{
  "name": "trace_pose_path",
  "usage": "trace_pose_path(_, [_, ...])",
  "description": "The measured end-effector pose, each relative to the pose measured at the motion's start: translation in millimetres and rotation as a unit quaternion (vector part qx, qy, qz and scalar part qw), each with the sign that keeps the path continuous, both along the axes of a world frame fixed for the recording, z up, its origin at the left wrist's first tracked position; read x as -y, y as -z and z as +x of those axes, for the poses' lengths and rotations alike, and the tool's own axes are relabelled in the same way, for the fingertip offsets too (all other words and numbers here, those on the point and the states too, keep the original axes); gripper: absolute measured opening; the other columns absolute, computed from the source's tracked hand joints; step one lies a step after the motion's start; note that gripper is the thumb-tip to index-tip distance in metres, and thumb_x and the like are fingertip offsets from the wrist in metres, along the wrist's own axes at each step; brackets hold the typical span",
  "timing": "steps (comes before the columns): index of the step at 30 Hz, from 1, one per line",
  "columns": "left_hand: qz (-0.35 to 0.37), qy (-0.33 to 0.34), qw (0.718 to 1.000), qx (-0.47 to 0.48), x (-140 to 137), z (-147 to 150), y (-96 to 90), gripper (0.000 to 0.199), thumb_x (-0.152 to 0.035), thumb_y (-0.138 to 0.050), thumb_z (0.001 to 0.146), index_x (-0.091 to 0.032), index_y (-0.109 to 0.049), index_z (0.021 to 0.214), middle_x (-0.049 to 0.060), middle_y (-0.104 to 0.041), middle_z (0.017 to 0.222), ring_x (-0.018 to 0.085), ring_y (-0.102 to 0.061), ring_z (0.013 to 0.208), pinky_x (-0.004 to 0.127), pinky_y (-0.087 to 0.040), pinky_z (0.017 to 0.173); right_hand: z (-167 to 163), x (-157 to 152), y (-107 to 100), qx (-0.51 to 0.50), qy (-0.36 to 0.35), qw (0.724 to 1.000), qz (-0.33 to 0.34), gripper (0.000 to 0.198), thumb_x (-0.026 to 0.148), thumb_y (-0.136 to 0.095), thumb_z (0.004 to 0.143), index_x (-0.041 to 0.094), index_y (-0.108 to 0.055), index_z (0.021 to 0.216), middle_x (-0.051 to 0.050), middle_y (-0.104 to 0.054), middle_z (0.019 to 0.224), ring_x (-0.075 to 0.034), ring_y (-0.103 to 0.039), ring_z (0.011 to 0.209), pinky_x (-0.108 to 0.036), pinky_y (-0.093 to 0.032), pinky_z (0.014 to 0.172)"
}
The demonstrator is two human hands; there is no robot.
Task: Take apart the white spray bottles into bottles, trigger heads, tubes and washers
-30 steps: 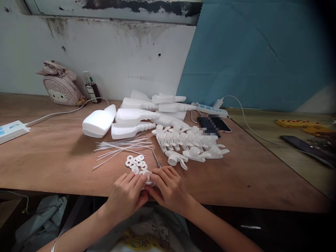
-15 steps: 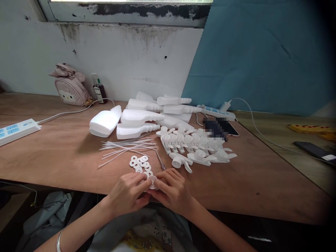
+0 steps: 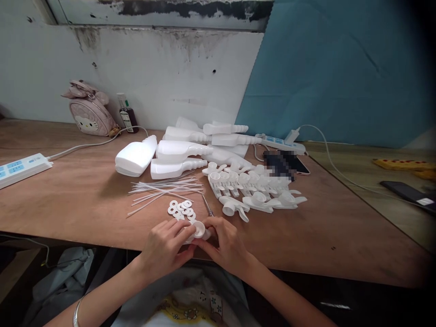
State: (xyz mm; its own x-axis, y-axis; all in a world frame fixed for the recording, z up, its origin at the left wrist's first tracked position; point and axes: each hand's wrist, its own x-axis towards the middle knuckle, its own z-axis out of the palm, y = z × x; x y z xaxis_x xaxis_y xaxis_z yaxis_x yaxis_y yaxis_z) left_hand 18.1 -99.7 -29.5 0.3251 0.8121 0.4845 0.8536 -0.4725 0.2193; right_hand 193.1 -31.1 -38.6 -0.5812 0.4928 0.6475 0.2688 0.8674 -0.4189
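While both hands (image 3: 197,247) grip one white cap (image 3: 198,230) | bottles (image 3: 177,156): six | screwdriver (image 3: 206,205): one

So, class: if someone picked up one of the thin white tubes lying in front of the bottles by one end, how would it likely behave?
The tubes are long and very thin, so one would probably droop or flex rather than stay stiff. They look hollow plastic, so likely very light. Lying loose and crossed on the table, they would probably roll or scatter if pushed.

Wooden table (image 3: 68,200) under white bottles (image 3: 177,159)
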Motion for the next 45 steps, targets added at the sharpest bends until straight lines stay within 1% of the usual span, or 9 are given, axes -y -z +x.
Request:
trace_pose_path(7, [-0.039, -0.009, 0.998, 0.050, -0.7, 1.6, 2.8, 0.038, -0.013, -0.049, 0.076, -0.019, -0.048, 0.113, 0.008, -0.056, 0.105, 0.018, -0.054, 0.088, 0.030, -0.046, 0.073, 0.3, -1.8, -0.6, 0.088, -0.010, 0.996, -0.001, 0.042, 0.032, -0.056, 0.082, 0.014, -0.043, 0.117, -0.011, -0.062, 0.102, -0.023, -0.058, 0.088, -0.036, -0.047, 0.074])
trace_pose_path(11, [-0.008, 0.007, 0.998, 0.055, -1.0, 2.3, 2.1, 0.033, -0.009, -0.046, 0.077, -0.020, -0.051, 0.109, 0.007, -0.057, 0.105, 0.019, -0.051, 0.091, 0.033, -0.044, 0.077, -0.7, -1.5, -1.5, 0.080, -0.014, 0.997, 0.001, 0.030, 0.030, -0.055, 0.082, 0.015, -0.049, 0.107, -0.007, -0.064, 0.092, -0.021, -0.058, 0.081, -0.034, -0.046, 0.071])
trace_pose_path(22, [-0.077, 0.008, 0.995, 0.068, -0.5, 9.0, -1.7, 0.039, -0.002, -0.043, 0.069, -0.018, -0.052, 0.104, 0.009, -0.052, 0.103, 0.021, -0.048, 0.091, 0.035, -0.042, 0.078, -0.3, 0.2, -0.5, 0.073, -0.030, 0.997, 0.014, 0.019, 0.024, -0.053, 0.081, 0.015, -0.051, 0.098, -0.007, -0.063, 0.085, -0.020, -0.057, 0.078, -0.032, -0.044, 0.067])
trace_pose_path(26, [-0.110, 0.038, 0.985, 0.125, -0.7, 0.9, -10.3, 0.037, -0.004, -0.042, 0.074, -0.020, -0.050, 0.107, 0.008, -0.052, 0.104, 0.019, -0.050, 0.092, 0.032, -0.043, 0.079, -0.9, 0.2, -3.0, 0.078, -0.024, 0.996, 0.020, 0.018, 0.025, -0.053, 0.083, 0.015, -0.052, 0.097, -0.006, -0.063, 0.083, -0.019, -0.057, 0.074, -0.031, -0.043, 0.064])
trace_pose_path(28, [-0.086, 0.035, 0.983, 0.156, -3.4, -10.9, -16.3, 0.034, -0.007, -0.041, 0.078, -0.020, -0.049, 0.108, 0.008, -0.054, 0.104, 0.018, -0.051, 0.095, 0.031, -0.043, 0.081, -1.4, 0.1, -3.7, 0.082, -0.019, 0.996, 0.025, 0.018, 0.026, -0.053, 0.082, 0.015, -0.052, 0.097, -0.006, -0.063, 0.082, -0.019, -0.057, 0.074, -0.031, -0.043, 0.063])
trace_pose_path(32, [0.021, -0.120, 0.991, 0.063, -17.9, -48.2, -19.5, 0.033, -0.012, -0.040, 0.083, -0.021, -0.048, 0.113, 0.008, -0.058, 0.108, 0.021, -0.051, 0.101, 0.036, -0.039, 0.085, -1.3, -0.3, -3.7, 0.085, -0.016, 0.996, 0.023, 0.019, 0.029, -0.053, 0.083, 0.015, -0.052, 0.095, -0.007, -0.063, 0.082, -0.019, -0.058, 0.074, -0.030, -0.044, 0.063])
trace_pose_path(35, [0.026, -0.233, 0.970, -0.058, -30.7, -74.6, -10.3, 0.043, -0.011, -0.039, 0.082, -0.020, -0.045, 0.123, 0.009, -0.055, 0.120, 0.025, -0.048, 0.108, 0.041, -0.034, 0.087, -0.8, -0.5, -3.0, 0.093, -0.014, 0.995, 0.023, 0.019, 0.028, -0.052, 0.083, 0.015, -0.052, 0.096, -0.007, -0.063, 0.083, -0.019, -0.058, 0.076, -0.030, -0.044, 0.064])
trace_pose_path(39, [0.001, -0.260, 0.958, -0.120, -39.6, -91.0, 4.1, 0.043, -0.007, -0.038, 0.080, -0.019, -0.049, 0.120, 0.009, -0.055, 0.122, 0.026, -0.047, 0.112, 0.045, -0.029, 0.090, -0.9, -0.6, -1.8, 0.085, -0.011, 0.996, 0.036, 0.020, 0.029, -0.052, 0.083, 0.015, -0.050, 0.098, -0.006, -0.063, 0.082, -0.019, -0.060, 0.076, -0.030, -0.045, 0.065])
trace_pose_path(45, [0.007, -0.286, 0.947, -0.144, -38.5, -89.1, 3.0, 0.022, -0.014, -0.043, 0.082, -0.019, -0.062, 0.090, 0.008, -0.067, 0.093, 0.026, -0.056, 0.089, 0.043, -0.034, 0.080, -1.3, -0.3, -0.4, 0.085, -0.003, 0.995, 0.048, 0.021, 0.029, -0.051, 0.084, 0.015, -0.050, 0.098, -0.007, -0.064, 0.080, -0.018, -0.061, 0.075, -0.029, -0.046, 0.065])
